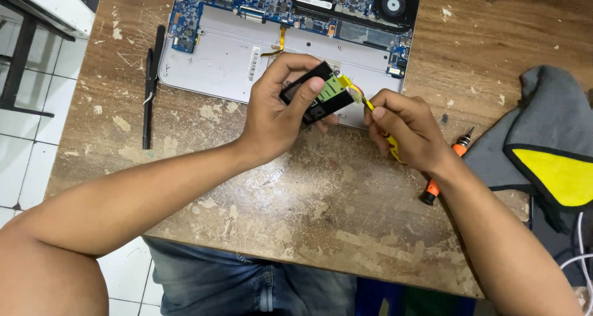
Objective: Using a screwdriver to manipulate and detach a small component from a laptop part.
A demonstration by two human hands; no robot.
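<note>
My left hand (281, 109) grips a small black module (316, 94) with a green circuit board on it, held above the front edge of an opened laptop (235, 63). My right hand (407, 131) pinches a thin yellow pry tool (390, 144), and the tool's tip touches the right end of the module by some yellow tape. The laptop lies with its bottom cover off, showing a blue mainboard (259, 1) and a round fan (392, 4).
An orange-and-black screwdriver (441, 174) lies right of my right hand. Black tweezers (150, 84) lie left of the laptop. A grey, black and yellow cloth bag (543, 149) covers the table's right side. The worn wooden table (296, 199) ends near my lap.
</note>
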